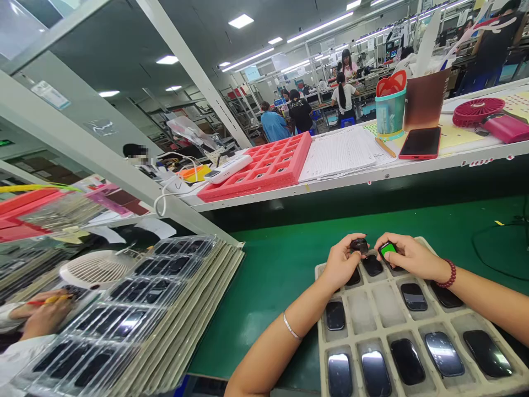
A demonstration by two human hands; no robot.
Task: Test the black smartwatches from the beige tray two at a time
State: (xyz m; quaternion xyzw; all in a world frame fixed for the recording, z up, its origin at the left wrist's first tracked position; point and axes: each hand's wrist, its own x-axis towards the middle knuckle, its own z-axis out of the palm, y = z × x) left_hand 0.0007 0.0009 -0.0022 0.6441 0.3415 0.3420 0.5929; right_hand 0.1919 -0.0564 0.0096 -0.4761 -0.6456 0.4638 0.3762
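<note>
The left hand (341,262) is closed around a small dark rounded piece (359,246), and the right hand (413,256) pinches a similar piece with a bright green face (387,250) between fingers and thumb. The two hands are close together, just apart, above the top row of a beige compartmented tray (319,331). The tray lies directly before the person on a green-topped desk (264,309). Most of its cells each hold one glossy dark rounded piece (407,361) lying flat, two cells in the second row are bare, and the top row is partly hidden beneath the hands. To the left, a long stack of clear plastic blister trays (124,314) holds dark pieces in its pockets, near a white fan (97,270), and a co-worker's hands (45,314) grip a yellow and red pen. Beyond the green surface, a raised white shelf (355,184) carries a red foam tray (264,160), ruled paper sheets (336,154), a phone in a red case (419,142) and a teal pen cup (390,113). Farther back, people work at long desks beneath rows of ceiling lights (318,26).
</note>
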